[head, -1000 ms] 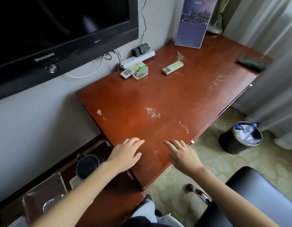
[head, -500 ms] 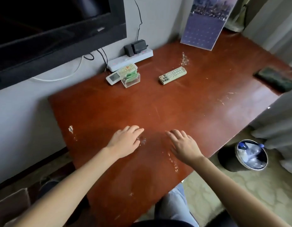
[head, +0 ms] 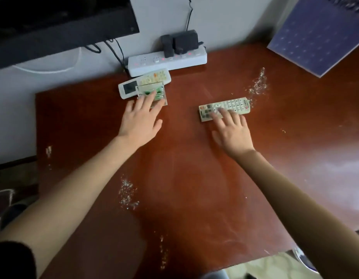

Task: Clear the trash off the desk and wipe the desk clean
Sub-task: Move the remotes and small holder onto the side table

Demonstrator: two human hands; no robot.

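Observation:
The reddish-brown desk [head: 194,188] carries small patches of pale crumbs: one near the middle left [head: 127,195], one by the far right [head: 258,83], one near the front edge [head: 163,252]. My left hand [head: 140,119] stretches forward with straight fingers, its fingertips over a small clear box [head: 151,91] holding green packets. My right hand [head: 233,129] reaches with spread fingers onto a beige remote [head: 225,108], fingertips on its buttons.
A white remote [head: 143,83] lies behind the clear box. A white power strip [head: 166,61] with black plugs sits against the wall. A purple calendar [head: 319,35] leans at the far right. A black TV [head: 60,21] hangs at upper left.
Both hands have moved forward across the desk from near the front edge; the left now reaches the clear box and the right reaches the beige remote. The view has moved closer to the desk.

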